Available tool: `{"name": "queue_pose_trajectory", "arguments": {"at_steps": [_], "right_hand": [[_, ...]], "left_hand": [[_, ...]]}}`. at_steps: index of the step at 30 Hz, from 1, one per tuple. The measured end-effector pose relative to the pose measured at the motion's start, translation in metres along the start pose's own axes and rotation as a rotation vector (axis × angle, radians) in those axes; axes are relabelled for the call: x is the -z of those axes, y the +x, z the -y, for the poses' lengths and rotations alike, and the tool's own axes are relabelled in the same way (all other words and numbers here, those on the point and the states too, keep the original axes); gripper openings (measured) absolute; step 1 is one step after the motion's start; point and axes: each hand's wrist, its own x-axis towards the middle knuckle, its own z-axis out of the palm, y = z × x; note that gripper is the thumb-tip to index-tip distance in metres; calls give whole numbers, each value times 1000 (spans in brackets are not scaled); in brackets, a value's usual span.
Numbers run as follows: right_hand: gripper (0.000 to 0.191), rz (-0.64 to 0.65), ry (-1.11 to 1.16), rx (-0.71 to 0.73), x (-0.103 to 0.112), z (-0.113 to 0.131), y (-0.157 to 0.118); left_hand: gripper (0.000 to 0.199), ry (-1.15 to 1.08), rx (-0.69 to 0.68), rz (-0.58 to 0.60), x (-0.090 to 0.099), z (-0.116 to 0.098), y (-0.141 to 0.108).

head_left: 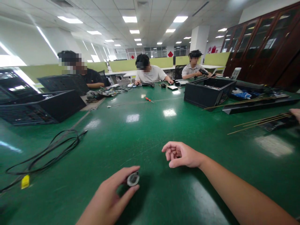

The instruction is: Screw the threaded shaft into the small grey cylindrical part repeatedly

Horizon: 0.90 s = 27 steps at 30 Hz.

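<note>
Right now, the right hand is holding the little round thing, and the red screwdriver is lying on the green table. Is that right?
Not quite: the head view shows the left hand holding the little round thing, not the right hand. The red screwdriver is lying on the green table.

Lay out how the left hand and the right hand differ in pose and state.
The left hand grips a small round disc-like part between thumb and fingers; the right hand looks empty. The left hand's thumb and fingers close in on that part, while the right hand's fingers curl loosely, apart from its thumb. The left hand is lower in the view than the right hand. Both are bare, over the green tabletop.
</note>
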Motion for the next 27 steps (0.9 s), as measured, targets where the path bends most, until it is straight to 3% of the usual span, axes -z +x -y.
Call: {"name": "queue_pose_trajectory", "arguments": {"at_steps": [2,3,5,8,12,18,27], "right_hand": [[63,-14,-73,14,3,1,-3],[67,-15,-111,21,3,1,-4],[75,-14,-200,31,3,1,-5],[80,-35,-372,42,-2,0,-6],[65,-97,-526,78,-11,2,-6],[39,-171,-755,169,-16,7,-8],[31,-202,-891,268,-19,12,-10]], "left_hand": [[49,-157,24,131,-24,-11,36],[44,-204,26,164,-36,-16,51],[29,-268,25,168,-54,-19,71],[24,-339,29,84,-68,-12,76],[29,-347,-78,28,-69,1,66],[34,-305,-135,-37,-70,-1,64],[26,-306,-172,-96,-70,-3,64]]}}
